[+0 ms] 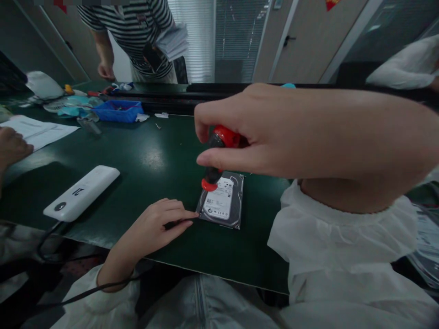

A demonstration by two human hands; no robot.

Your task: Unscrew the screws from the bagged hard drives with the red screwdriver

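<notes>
A hard drive [219,198] with a white printed label lies flat on the green table top in front of me. My right hand [236,132] is wrapped round the red and black handle of a screwdriver [213,176], held above the drive and angled down toward its lower left corner. Whether the tip sits in a screw is too small to tell. My left hand [161,221] rests on the table left of the drive, its index finger stretched out to touch that same corner. The thumb is apart from the index finger, and nothing shows between them.
To the left lies a white power bank [82,193] marked 21, with a black cable. Farther back stand a blue bin [118,111] and a small clear container [89,125]. Another person's hand [13,146] rests by paper sheets [37,130]. A person in stripes [137,36] stands opposite.
</notes>
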